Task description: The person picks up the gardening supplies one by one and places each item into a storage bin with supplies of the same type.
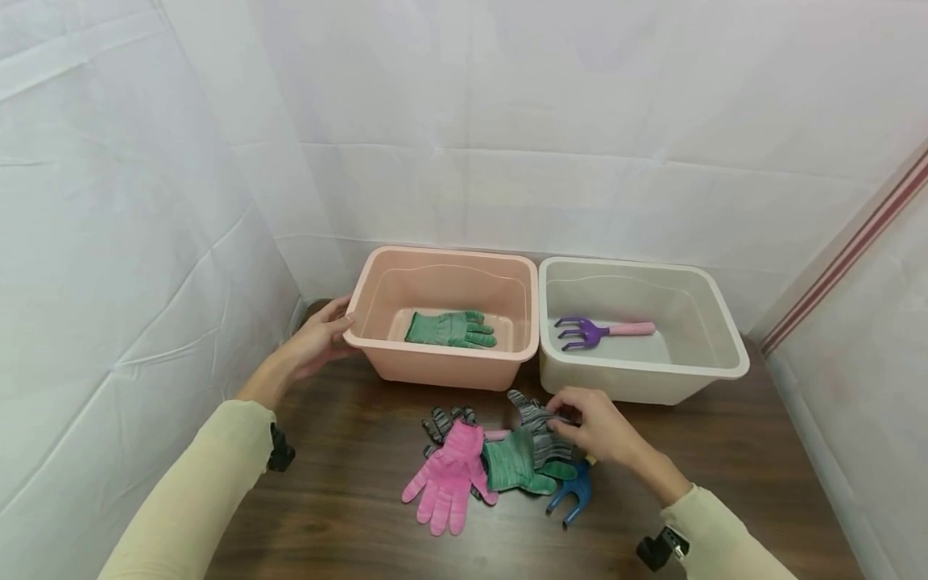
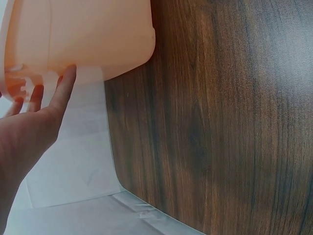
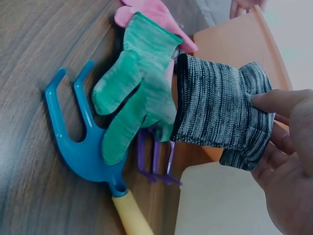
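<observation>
My left hand (image 1: 315,342) rests against the left end of the peach bin (image 1: 442,366), thumb at the rim and fingertips (image 2: 68,76) touching the outer wall. A green glove (image 1: 449,329) lies inside that bin. In my right hand (image 1: 590,423), thumb and fingers pinch a black-and-grey striped glove (image 3: 215,103), lifted at the fingers with its cuff hanging. Beside it in the pile are another green glove (image 3: 146,78) and a pink glove (image 1: 449,479). A blue garden fork (image 3: 90,152) with a yellow handle and a purple rake (image 3: 156,156) lie there too.
A white bin (image 1: 638,379) stands right of the peach one, holding a purple hand rake (image 1: 590,332) with a pink handle. Another striped glove (image 1: 438,423) shows partly under the pink glove. White sheeting (image 1: 544,121) encloses the wooden table (image 1: 326,483) at the back and sides.
</observation>
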Action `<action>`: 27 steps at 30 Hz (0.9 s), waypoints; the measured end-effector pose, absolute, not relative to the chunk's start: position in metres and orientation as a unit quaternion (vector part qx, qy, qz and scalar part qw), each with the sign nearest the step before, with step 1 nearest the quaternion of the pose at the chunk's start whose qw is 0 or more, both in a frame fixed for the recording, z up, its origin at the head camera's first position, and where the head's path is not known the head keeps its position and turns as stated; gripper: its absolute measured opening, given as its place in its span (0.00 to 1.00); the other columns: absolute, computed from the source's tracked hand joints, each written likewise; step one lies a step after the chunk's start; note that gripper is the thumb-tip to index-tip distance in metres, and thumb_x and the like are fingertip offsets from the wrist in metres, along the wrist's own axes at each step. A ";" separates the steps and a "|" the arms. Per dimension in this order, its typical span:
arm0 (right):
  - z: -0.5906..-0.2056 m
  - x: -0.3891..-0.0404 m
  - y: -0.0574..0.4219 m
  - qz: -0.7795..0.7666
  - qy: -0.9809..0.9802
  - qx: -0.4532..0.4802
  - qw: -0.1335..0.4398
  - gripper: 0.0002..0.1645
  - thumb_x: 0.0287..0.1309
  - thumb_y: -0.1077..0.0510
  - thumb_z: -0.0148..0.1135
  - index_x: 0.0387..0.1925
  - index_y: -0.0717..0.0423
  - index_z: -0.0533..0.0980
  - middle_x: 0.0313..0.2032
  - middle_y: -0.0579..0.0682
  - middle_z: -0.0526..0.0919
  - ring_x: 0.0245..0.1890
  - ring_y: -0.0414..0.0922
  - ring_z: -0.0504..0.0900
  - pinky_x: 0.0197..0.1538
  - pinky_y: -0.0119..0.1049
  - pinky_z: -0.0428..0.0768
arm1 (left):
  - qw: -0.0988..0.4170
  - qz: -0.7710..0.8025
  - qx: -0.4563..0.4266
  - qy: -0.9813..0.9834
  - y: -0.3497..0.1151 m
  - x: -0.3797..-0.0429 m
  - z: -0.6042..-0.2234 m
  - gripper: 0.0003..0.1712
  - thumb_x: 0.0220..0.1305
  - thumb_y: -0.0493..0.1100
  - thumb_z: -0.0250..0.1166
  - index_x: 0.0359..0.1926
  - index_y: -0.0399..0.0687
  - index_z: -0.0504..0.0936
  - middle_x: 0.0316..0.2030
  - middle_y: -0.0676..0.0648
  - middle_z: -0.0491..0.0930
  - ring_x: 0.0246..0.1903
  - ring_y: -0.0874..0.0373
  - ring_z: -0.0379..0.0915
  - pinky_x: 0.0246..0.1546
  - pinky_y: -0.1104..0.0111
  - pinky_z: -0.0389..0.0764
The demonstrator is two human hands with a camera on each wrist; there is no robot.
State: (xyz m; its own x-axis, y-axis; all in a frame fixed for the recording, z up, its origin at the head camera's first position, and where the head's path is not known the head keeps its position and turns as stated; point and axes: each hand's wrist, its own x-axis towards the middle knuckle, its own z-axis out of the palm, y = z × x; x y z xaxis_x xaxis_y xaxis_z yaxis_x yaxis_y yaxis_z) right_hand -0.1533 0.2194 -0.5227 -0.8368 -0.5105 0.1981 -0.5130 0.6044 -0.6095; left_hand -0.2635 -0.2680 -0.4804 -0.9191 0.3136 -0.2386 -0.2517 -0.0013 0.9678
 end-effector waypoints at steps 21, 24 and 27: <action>-0.498 -0.153 0.197 0.363 -0.876 0.316 0.025 0.11 0.61 0.65 0.77 0.43 0.50 0.85 0.39 0.38 0.84 0.35 0.37 0.81 0.38 0.36 0.84 | 0.198 0.694 0.024 0.692 -0.264 -0.263 -0.481 0.37 0.88 0.44 0.46 0.87 0.50 0.40 0.84 0.39 0.44 0.79 0.36 0.52 0.72 0.34 0.63; -0.498 -0.154 0.194 0.366 -0.874 0.318 0.029 0.11 0.61 0.66 0.77 0.43 0.51 0.86 0.39 0.39 0.85 0.36 0.38 0.81 0.38 0.37 0.85 | 0.194 0.701 0.020 0.686 -0.266 -0.263 -0.481 0.37 0.88 0.43 0.46 0.87 0.50 0.41 0.84 0.39 0.44 0.79 0.36 0.52 0.73 0.34 0.62; -0.496 -0.155 0.192 0.364 -0.875 0.318 0.028 0.11 0.61 0.66 0.76 0.42 0.52 0.85 0.39 0.40 0.85 0.36 0.38 0.81 0.38 0.37 0.85 | 0.193 0.703 0.016 0.684 -0.269 -0.262 -0.480 0.37 0.88 0.44 0.47 0.87 0.51 0.42 0.84 0.40 0.45 0.79 0.36 0.52 0.72 0.35 0.63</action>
State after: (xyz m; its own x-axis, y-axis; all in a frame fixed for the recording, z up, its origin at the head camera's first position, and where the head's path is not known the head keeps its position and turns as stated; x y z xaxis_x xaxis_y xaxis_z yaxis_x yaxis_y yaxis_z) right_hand -0.1548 0.1916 -0.4964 -0.7956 -0.5367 0.2810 -0.5775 0.5319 -0.6193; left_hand -0.2622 -0.2686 -0.4804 -0.9246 0.2946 -0.2416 -0.2496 0.0107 0.9683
